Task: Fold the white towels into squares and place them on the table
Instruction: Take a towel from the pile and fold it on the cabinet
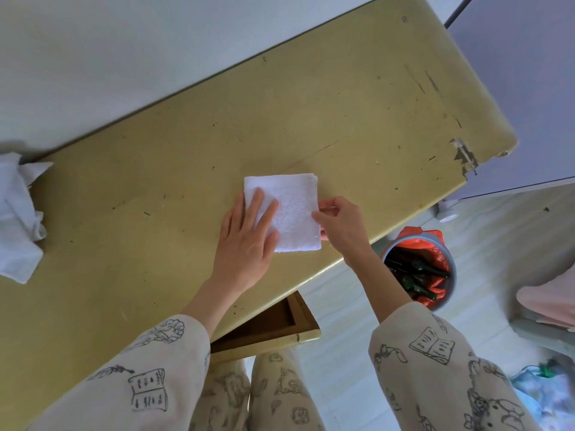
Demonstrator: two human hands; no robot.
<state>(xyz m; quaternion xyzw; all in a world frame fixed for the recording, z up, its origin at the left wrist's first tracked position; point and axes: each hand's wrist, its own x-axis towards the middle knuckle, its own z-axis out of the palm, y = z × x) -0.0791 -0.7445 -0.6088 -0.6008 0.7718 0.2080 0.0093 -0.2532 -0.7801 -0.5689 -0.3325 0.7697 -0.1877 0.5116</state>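
Folded white towel (287,209) square on the yellow desk (357,98), my left hand (249,237) flat on it, fingers straight, my right hand (339,225) pinching its right edge, unfolded towels (18,219) far left.

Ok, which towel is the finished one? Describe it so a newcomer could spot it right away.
Start from the long yellow-green wooden table and look toward its near edge, around the middle. There lies a small white terry towel folded into a flat square, with the left hand pressing on it and the right hand pinching its right edge. Unlike the crumpled white towels heaped at the table's far left, it is neat and square.
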